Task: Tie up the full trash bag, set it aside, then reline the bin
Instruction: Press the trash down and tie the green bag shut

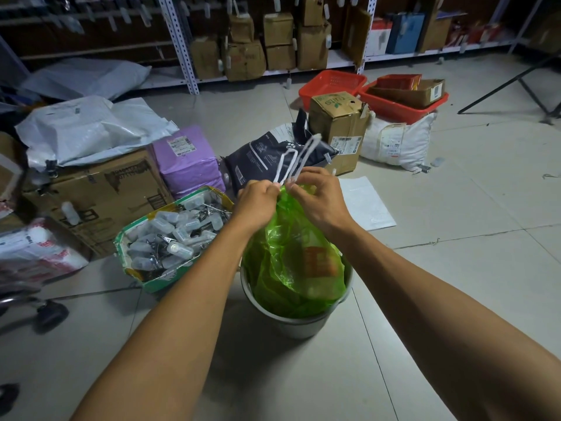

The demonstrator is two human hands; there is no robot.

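A full green trash bag (291,256) sits in a round grey bin (282,322) on the floor, its top gathered into a neck. Two white drawstring loops (299,159) stick up from that neck. My left hand (258,203) pinches the strings at the left of the neck. My right hand (318,197) pinches them from the right, fingertips almost meeting the left hand's. Orange packaging shows through the green plastic.
A green-rimmed box of small plastic bottles (173,235) stands just left of the bin. Cardboard boxes (100,192), a purple parcel (188,159) and a black bag (273,156) lie behind. A flat white bag (364,203) lies at right. Red baskets (400,104) and shelving stand further back.
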